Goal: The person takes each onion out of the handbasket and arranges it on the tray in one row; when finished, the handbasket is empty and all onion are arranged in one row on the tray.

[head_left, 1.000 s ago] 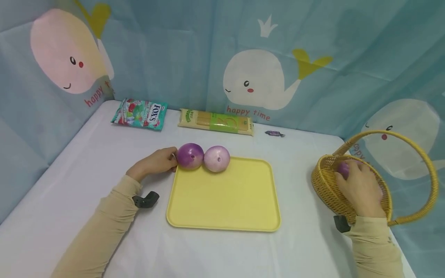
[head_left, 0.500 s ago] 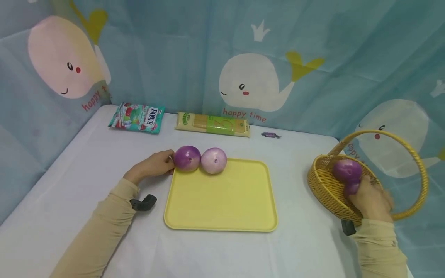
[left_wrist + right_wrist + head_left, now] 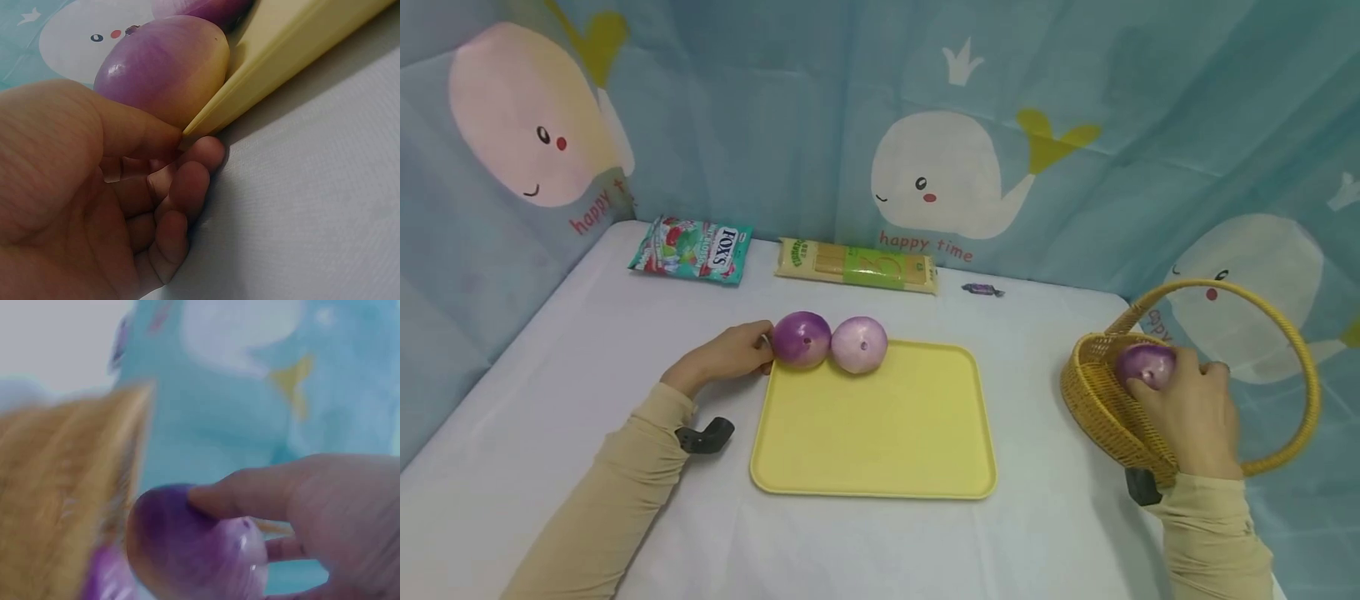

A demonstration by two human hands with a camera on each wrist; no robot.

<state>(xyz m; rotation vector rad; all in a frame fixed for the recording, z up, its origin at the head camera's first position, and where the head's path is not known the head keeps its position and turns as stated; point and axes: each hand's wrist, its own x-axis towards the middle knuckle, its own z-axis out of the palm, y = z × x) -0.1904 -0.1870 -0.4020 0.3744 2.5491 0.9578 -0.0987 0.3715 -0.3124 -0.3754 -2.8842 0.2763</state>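
So the right hand [image 3: 1198, 412] has a purple onion [image 3: 181, 544] pinched between thumb and fingers, over on the right at the basket [image 3: 1093, 421]. Can't tell if it's lifted clear of the basket floor, and the right wrist view is pretty blurry.

I'd guess it's middling weight for its size, stiff and not really fragile, though the skin looks shiny so it could be slick. Being that round, it'd probably roll out of a fingertip pinch. Best hold IMO is thumb and fingers across the widest part, on opposite sides, with the palm over it. No need to squeeze hard.

There's another onion [image 3: 109, 578] by the basket wall, bottom left in that wrist view.

Left hand [image 3: 730, 350] grips the far left corner of the yellow tray [image 3: 880, 442], thumb on the rim, fingers lower down. Right beside it is a darker onion [image 3: 802, 340], with a paler onion [image 3: 860, 344] just to its right.

Farther back, left to right: FOX'S bag [image 3: 691, 250], noodle pack [image 3: 856, 265], little wrapped candy [image 3: 982, 290].
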